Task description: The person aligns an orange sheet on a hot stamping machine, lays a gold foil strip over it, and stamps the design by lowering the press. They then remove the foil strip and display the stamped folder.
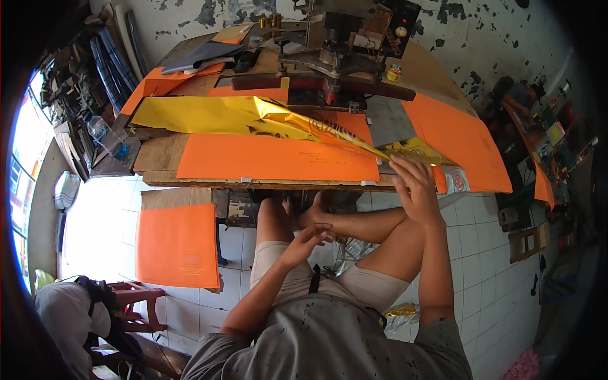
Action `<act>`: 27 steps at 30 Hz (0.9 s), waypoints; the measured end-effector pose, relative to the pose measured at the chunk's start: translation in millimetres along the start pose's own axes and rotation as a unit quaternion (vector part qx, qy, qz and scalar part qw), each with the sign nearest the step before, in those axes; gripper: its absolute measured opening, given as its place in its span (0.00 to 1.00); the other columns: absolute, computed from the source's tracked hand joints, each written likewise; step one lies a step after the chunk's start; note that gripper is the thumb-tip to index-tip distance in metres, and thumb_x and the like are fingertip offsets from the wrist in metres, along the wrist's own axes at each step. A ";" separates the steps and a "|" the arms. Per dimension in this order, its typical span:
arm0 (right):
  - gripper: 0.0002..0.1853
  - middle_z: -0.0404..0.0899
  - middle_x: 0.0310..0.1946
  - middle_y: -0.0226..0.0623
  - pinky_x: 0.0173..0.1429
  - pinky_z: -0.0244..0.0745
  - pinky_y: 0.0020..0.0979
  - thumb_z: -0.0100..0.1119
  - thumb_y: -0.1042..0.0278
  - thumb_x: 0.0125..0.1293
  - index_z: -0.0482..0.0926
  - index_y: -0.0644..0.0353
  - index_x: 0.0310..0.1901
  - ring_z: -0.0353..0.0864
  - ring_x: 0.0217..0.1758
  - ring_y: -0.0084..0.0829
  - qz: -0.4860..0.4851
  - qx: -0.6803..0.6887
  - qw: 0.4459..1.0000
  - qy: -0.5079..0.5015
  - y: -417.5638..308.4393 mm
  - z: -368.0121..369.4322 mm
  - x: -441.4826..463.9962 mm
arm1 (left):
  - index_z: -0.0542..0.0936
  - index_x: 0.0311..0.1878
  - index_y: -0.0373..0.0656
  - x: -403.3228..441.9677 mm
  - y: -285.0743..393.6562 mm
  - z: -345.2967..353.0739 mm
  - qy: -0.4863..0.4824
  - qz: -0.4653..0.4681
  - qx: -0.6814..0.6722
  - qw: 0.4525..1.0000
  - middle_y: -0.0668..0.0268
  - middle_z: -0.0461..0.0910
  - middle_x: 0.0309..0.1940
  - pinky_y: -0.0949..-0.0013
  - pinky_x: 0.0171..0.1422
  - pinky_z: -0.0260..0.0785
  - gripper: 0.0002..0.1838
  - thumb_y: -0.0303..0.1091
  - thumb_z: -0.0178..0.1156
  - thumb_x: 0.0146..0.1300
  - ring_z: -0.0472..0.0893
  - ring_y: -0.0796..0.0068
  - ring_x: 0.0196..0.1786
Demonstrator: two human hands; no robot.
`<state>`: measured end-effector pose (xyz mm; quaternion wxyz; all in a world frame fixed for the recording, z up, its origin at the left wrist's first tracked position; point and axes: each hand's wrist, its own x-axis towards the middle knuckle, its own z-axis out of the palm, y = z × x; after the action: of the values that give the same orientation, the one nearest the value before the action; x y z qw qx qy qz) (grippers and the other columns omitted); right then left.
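Note:
A long strip of gold foil (202, 115) stretches over the work table, creased and twisted towards its right end. That end narrows at the fingers of my right hand (415, 187), which pinch it near the table's front edge. Beneath the foil lies an orange sheet (247, 158) with small gold print. My left hand (307, 246) hovers over my lap, holding nothing, its fingers stretched out and slightly apart. Another orange sheet (465, 139) lies right of my right hand. A dark press (332, 60) with a red bar stands behind the foil.
An orange sheet (177, 247) rests on a low support at the left. A plastic bottle (104, 136) stands beside the table. A yellow can (393, 73) is near the press. At lower left a person (69, 316) bends beside a red stool (142, 304).

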<state>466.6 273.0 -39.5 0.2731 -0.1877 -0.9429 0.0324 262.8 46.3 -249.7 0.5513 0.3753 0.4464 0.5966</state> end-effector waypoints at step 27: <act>0.21 0.82 0.63 0.37 0.63 0.72 0.42 0.71 0.47 0.66 0.90 0.54 0.52 0.80 0.63 0.38 0.007 0.117 0.993 0.006 -94.6 -25.8 -97.2 | 0.64 0.77 0.32 1.6 72.6 88.8 -0.107 0.062 -0.204 0.971 0.51 0.73 0.72 0.51 0.82 0.60 0.33 0.41 0.60 0.77 0.72 0.56 0.75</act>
<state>524.2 148.1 -51.1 0.2991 -0.1609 -0.9296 0.1434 322.6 58.9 -152.7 0.6226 0.3434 0.2302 0.6644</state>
